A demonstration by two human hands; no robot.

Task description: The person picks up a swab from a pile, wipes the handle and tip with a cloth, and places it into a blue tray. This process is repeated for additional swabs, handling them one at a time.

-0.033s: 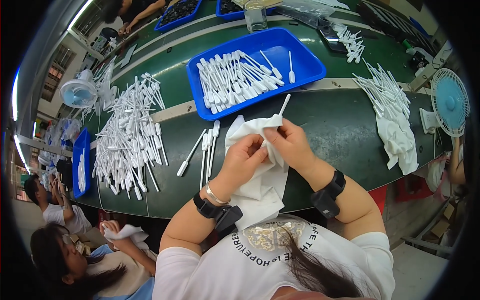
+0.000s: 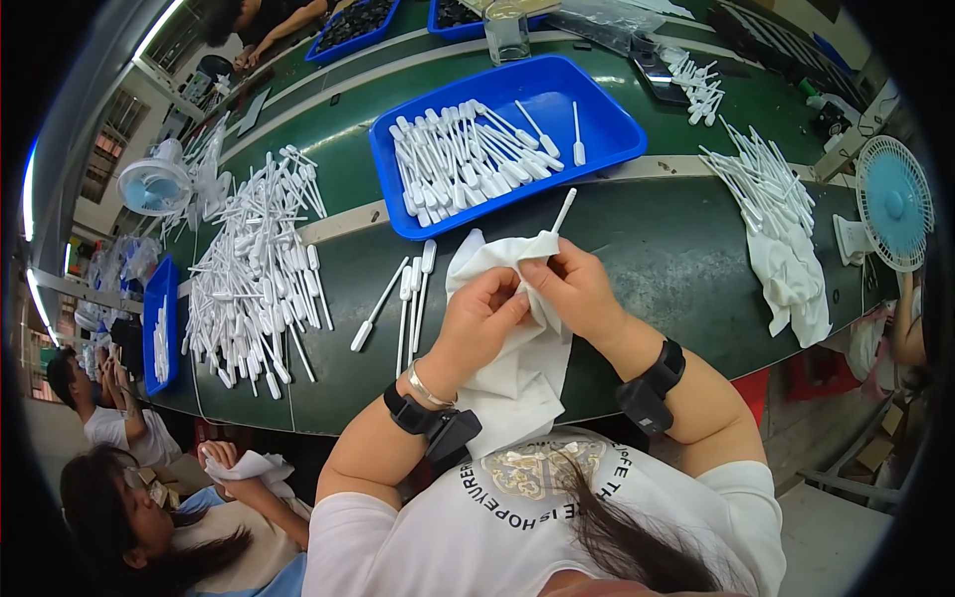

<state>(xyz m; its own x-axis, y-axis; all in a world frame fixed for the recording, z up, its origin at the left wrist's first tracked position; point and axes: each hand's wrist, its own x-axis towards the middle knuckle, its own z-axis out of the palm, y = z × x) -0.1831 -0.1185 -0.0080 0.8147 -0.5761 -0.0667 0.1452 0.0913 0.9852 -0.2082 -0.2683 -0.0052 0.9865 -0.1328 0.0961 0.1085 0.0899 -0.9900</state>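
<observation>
Long green worktable (image 2: 696, 259) with pale strips running along its length fills most of the room; a light blue desk fan (image 2: 893, 204) stands at its right end and a smaller pale fan (image 2: 154, 186) at the far left. Barred windows (image 2: 104, 159) line the left wall, with bright strip lights (image 2: 159, 25) up at the ceiling edge. Grey concrete floor (image 2: 826, 537) shows lower right beside cardboard boxes (image 2: 880, 448); other seated workers (image 2: 129, 517) crowd the lower left.
</observation>
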